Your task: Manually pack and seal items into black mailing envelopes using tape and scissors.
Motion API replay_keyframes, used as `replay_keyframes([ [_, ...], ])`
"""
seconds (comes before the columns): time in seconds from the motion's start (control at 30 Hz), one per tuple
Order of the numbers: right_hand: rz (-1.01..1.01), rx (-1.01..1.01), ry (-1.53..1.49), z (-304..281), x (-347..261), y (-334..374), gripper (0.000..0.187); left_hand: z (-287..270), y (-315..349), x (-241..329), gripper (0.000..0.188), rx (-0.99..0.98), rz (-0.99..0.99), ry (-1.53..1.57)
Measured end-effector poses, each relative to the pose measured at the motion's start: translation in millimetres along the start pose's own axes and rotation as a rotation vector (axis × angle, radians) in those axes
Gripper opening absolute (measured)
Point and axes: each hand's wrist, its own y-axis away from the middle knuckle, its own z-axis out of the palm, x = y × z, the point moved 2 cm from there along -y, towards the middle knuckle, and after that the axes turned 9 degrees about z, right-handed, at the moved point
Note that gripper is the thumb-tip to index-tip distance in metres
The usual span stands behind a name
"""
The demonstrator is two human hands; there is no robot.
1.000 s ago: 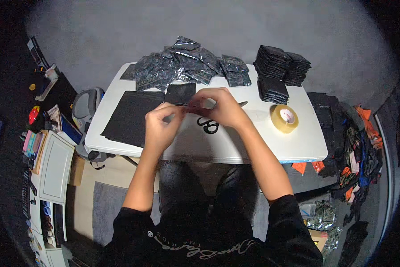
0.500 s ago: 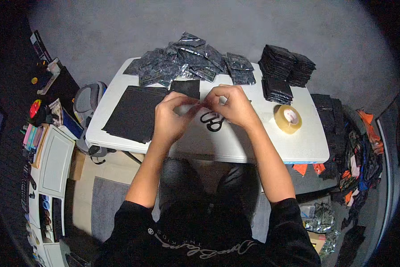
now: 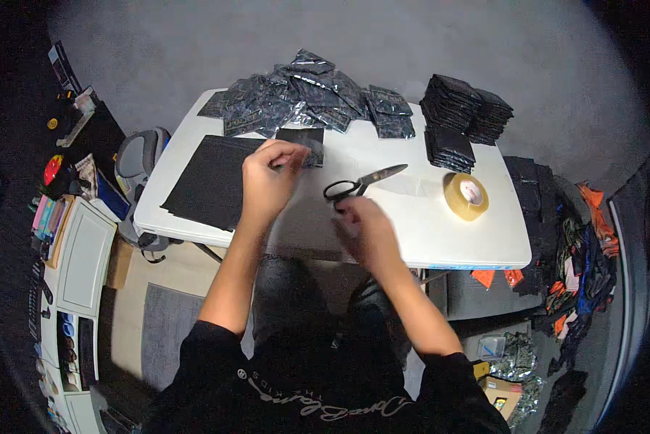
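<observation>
Grey flooring point(image 3: 484, 36) stretches beyond a white table point(image 3: 440, 242), on whose left side a stack of flat black sheets point(image 3: 213, 177) lies beside the left hand point(image 3: 269, 181), its fingers curled narrow, though whether they pinch anything I cannot tell. Behind it rise heaped clear-wrapped packets point(image 3: 285, 98), with a small black square point(image 3: 307, 137) in front of them; next, black-handled scissors point(image 3: 381, 174) lie mid-table, blades toward the right, the blurred right hand point(image 3: 368, 230) at their handle, its grip unclear, then stacked black packets point(image 3: 451, 105) and a tape roll point(image 3: 455, 199).
</observation>
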Motion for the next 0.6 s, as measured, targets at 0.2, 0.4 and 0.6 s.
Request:
replay_keyframes([
  [0.2,-0.031,0.08,0.494,67.6,41.3,-14.9,0.052,12.7,-9.9,-4.8,0.007,0.003,0.032,0.136],
  [0.4,0.015,-0.015,0.43,44.6,31.0,12.5,0.025,7.3,-10.6,-7.7,0.008,-0.034,0.075,0.11],
  [0.6,0.026,-0.031,0.24,-35.3,49.6,38.1,0.008,20.2,-4.1,-8.9,0.008,-0.074,0.147,0.131],
])
